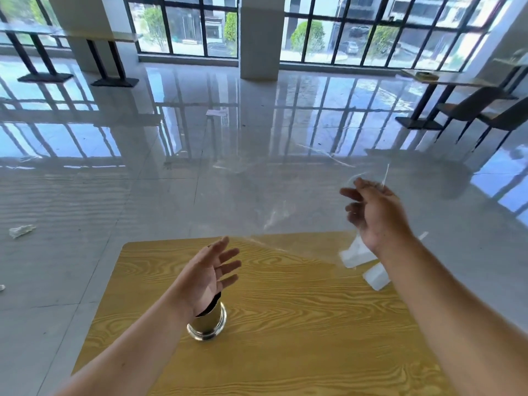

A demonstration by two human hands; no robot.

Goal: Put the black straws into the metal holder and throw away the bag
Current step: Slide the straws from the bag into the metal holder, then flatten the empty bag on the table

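left hand point(207, 274) spread over metal holder point(208, 321) | right hand point(374, 212) maybe holding bag point(275, 217)

Bright window daylight glares off the floor point(257, 124); edges bend.

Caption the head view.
Open left hand over the metal holder of black straws; clear bag by the right hand.
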